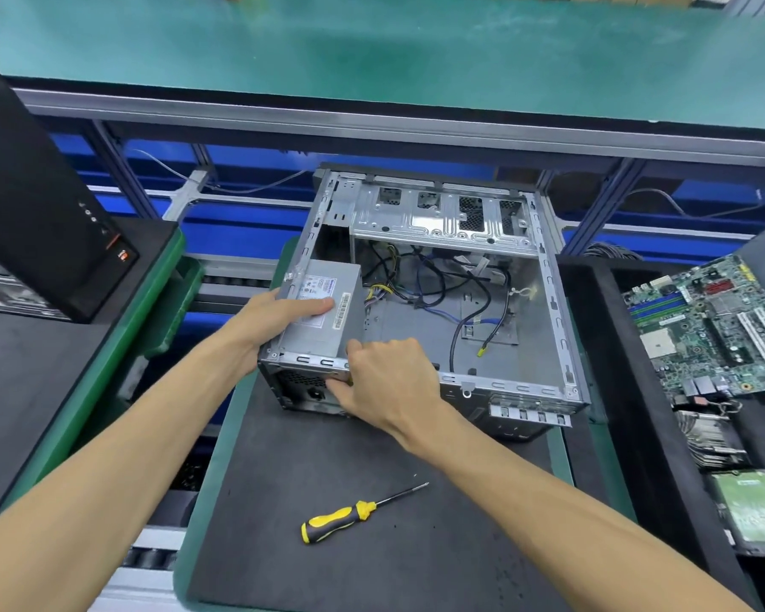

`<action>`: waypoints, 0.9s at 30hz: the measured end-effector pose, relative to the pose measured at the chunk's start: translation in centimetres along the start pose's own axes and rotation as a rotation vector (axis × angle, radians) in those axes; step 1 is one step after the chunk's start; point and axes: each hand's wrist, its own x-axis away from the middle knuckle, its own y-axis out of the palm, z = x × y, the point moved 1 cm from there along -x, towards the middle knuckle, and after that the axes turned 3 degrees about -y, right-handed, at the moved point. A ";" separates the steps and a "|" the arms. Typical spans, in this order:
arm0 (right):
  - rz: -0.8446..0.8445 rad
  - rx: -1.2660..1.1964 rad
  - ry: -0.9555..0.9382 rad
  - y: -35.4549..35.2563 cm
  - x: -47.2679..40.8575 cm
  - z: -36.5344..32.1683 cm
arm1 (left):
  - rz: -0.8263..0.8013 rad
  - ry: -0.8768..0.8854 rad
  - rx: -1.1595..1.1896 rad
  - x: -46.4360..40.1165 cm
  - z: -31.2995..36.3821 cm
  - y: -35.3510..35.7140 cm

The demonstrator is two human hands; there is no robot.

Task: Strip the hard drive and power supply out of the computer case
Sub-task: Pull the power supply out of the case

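Head view — one entry per item.

Case point(548, 302): steel tower lying on its side, open face up, on a dark mat point(327, 501). Stiff and sharp-edged; judged heavy enough to stay put while parts are pulled.

Power supply point(323, 311): grey metal box in the case's near left corner, label up, directly under the left hand. Judged dense, rigid and smooth-sided, so likely to slip from a fingertip hold; best taken by two opposite faces with whole palms. Its rear grille and socket face show through the case wall, just below the right hand.

Left hand point(279, 320): laid over the supply's top and outer edge, thumb flat across the label, fingers wrapped down the far side — clasping the box.

Right hand point(385, 382): curled over the case rim at the supply's near right corner, thumb pressed against the rear panel beneath. Whether it grips the supply or only the rim cannot be told.

Cables point(438, 293): loose black, yellow and blue bundle lying beyond the right hand, running from the supply across the case floor. Soft, prone to snag; judged to trail when the box lifts.

Hard drive: not identifiable inside the case; the bay point(438, 214) beyond both hands hides its contents.

Screwdriver point(354, 514): yellow-black, lying on the mat nearer than the right hand, untouched.

Motherboard point(703, 320): in a tray right of the right hand.
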 end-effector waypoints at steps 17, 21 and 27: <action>-0.381 -1.201 0.600 -3.7 -3.9 5.2 | 0.079 -0.006 -0.122 1.1 0.6 -0.5; -0.042 -0.911 0.680 -4.1 -7.6 4.0 | 0.183 0.002 -0.189 -0.3 2.6 -0.4; 0.494 -0.542 0.323 -5.6 -11.2 3.3 | 0.233 0.028 -0.276 -0.7 1.1 0.8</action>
